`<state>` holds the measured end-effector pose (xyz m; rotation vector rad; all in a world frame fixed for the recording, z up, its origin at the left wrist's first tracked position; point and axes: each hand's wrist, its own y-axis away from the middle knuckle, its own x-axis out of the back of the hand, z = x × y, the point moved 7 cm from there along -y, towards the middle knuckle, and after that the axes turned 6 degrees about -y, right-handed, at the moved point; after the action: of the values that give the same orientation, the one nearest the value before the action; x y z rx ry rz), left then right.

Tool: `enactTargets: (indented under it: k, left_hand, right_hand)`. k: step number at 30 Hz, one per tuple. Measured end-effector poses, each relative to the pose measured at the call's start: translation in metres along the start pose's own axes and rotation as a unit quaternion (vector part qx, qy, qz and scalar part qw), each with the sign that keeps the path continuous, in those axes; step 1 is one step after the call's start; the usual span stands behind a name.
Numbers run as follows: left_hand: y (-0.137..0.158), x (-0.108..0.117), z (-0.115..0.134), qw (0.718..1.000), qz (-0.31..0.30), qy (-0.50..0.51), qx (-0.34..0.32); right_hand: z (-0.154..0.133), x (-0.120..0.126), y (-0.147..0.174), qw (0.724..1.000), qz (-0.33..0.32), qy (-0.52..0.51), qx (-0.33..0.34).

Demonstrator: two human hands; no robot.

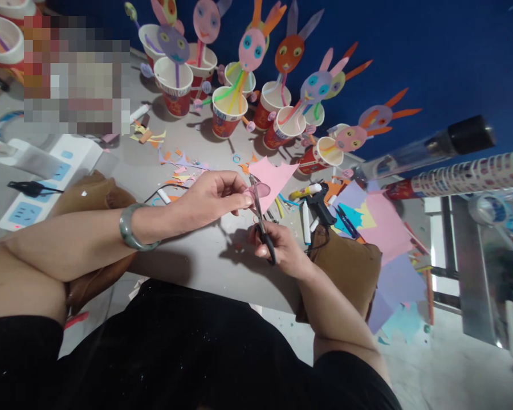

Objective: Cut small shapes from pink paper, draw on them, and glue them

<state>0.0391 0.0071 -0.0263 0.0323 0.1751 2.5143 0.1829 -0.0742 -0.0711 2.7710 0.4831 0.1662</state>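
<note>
My left hand [218, 196], below a wrist with a green bangle [132, 228], pinches a piece of pink paper [277, 179] at its left edge. A darker oval shape [261, 189] shows on that paper near my fingertips. In my right hand [282, 245] is a pair of scissors [260, 219] with black handles. Its blades point up and away from me and lie against the paper, close beside my left thumb. The paper's upper edge is cut into curves. Both hands are above the grey table.
Paper cups [226, 117] with rabbit-faced figures on straws line the back. Paper scraps [183, 162] and markers [305, 222] lie about. At right are a glue gun [320, 205], stacked coloured sheets [389, 222] and a brown cushion [350, 267]; at left, a power strip [55, 179].
</note>
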Motion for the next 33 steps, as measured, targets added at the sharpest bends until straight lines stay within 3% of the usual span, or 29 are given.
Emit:
enactTargets:
  k: [33]
  left_hand:
    - [0.0, -0.0007, 0.0009, 1.0, -0.012, -0.013, 0.001]
  right_hand:
    - [-0.0007, -0.0016, 0.0005, 1.0, -0.012, -0.007, 0.002]
